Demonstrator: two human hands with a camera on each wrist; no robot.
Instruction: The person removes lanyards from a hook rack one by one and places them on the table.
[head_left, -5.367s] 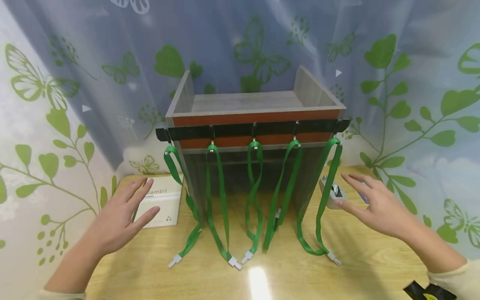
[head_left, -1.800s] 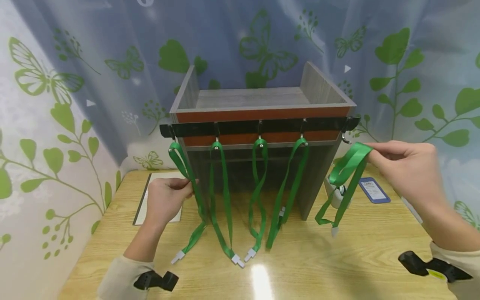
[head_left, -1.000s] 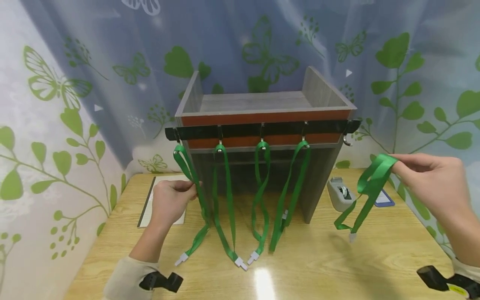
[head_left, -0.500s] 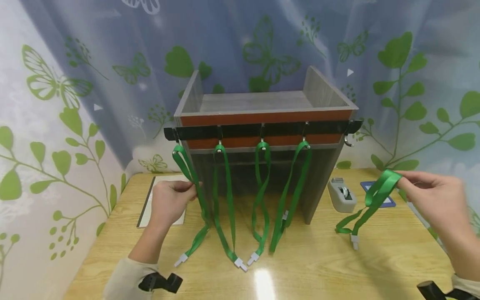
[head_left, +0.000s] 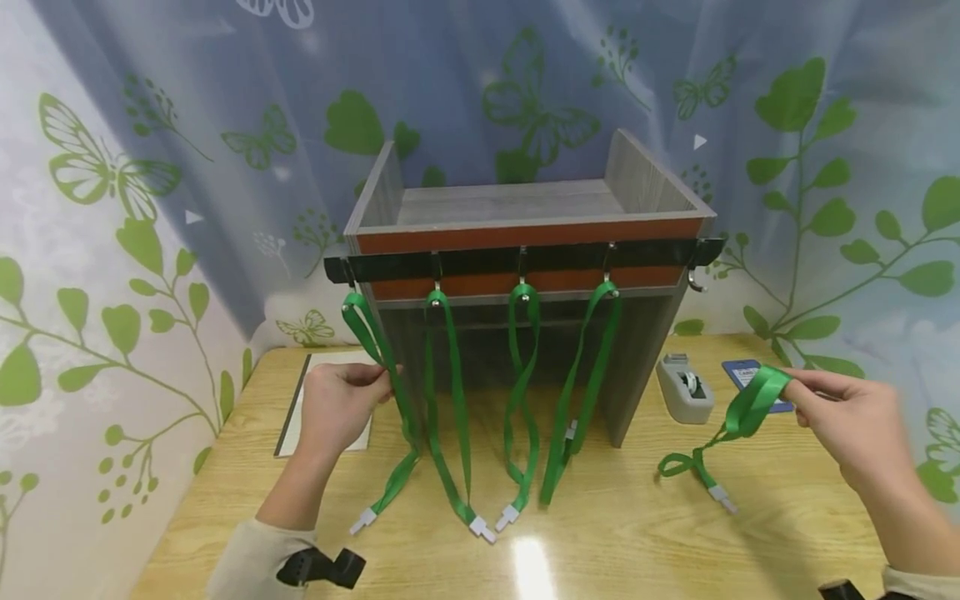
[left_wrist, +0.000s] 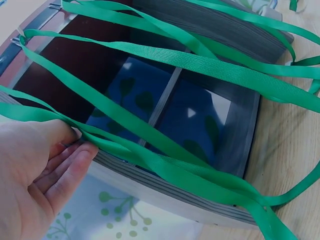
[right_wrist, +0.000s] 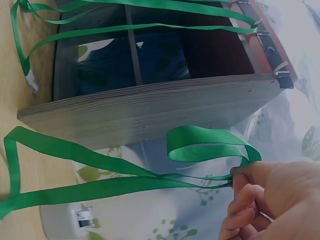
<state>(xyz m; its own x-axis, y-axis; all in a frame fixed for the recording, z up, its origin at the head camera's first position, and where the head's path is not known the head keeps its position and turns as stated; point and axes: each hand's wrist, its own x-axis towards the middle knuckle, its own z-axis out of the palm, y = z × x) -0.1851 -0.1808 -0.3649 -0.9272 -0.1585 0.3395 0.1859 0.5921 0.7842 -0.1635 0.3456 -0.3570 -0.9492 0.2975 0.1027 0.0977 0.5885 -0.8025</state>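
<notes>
My left hand [head_left: 341, 408] pinches the leftmost green lanyard [head_left: 403, 400] partway down its strap; its loop still hangs on a hook of the black hook rail [head_left: 480, 262]. Right of the shelf, my right hand [head_left: 851, 421] pinches another green lanyard [head_left: 750, 408] between thumb and fingers. This one is off the rail, with its white clip [head_left: 722, 497] low over the table. The rightmost hook [head_left: 697, 283] is bare. Three more lanyards hang between. In the right wrist view, a folded loop of the held lanyard [right_wrist: 205, 145] stands up beyond the fingertips.
The rail is fixed across the front of a grey wooden shelf unit [head_left: 652, 358]. A grey tape dispenser [head_left: 686, 400] and a blue card holder [head_left: 738, 371] lie at the right. A pale book [head_left: 296, 417] lies behind my left hand, near a patterned curtain [head_left: 187, 108].
Both hands were open at first, with lanyards on every hook. My right hand has lifted off the rightmost lanyard and lowered it rightward toward the table. My left hand has pinched the leftmost one.
</notes>
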